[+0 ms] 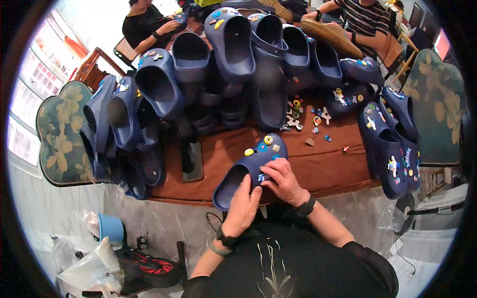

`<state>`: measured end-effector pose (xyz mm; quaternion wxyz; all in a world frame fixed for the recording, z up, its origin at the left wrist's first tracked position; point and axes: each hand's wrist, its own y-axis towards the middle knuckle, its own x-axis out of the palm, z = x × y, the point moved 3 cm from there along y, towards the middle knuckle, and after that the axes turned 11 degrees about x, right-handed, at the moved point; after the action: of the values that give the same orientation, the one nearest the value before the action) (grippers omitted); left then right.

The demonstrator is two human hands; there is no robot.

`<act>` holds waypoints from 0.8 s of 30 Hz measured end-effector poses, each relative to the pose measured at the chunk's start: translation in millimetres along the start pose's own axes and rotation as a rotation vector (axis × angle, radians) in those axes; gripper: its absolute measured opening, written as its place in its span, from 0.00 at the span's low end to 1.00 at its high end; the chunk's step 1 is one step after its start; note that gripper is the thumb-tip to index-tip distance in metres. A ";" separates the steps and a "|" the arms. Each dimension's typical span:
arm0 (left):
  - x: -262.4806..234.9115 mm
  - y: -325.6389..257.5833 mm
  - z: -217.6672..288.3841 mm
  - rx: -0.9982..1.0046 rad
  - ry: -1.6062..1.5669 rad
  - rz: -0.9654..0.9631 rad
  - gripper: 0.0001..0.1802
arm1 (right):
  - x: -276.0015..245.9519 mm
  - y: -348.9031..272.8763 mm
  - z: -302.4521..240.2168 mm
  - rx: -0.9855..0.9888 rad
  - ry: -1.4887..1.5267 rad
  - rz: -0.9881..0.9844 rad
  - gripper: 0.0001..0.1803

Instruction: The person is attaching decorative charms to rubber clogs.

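The clog (254, 163) is between my left hand (242, 208) and right hand (285, 184), at the near edge of the table (333, 166). A phone (193, 164) lies to its left; loose charms (294, 122) lie beyond it, to the right. Behind stands a heap of shoes (238, 69), with more at the table's left and right ends. Left of me, below the table, is a bucket (110, 227).
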<state>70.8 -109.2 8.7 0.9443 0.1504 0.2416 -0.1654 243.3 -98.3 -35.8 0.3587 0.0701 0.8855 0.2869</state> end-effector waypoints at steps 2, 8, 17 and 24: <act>15.6 5.4 -8.0 -0.097 -0.033 0.007 0.25 | 3.2 -2.5 7.1 0.013 0.083 0.012 0.24; 15.3 23.8 -20.6 -0.051 -0.034 0.031 0.21 | -7.1 11.1 -5.1 0.044 0.172 -0.076 0.23; 13.9 23.2 -35.6 0.048 -0.152 -0.006 0.20 | -9.7 14.9 -9.3 -0.012 0.085 -0.166 0.21; 9.5 23.3 -22.1 0.049 -0.142 -0.115 0.18 | -13.5 -3.3 -6.8 -0.054 0.085 -0.141 0.20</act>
<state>78.6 -82.5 -9.9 0.9440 0.1470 0.1783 -0.2355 248.9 -108.6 -25.7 0.3417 -0.0146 0.8947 0.2873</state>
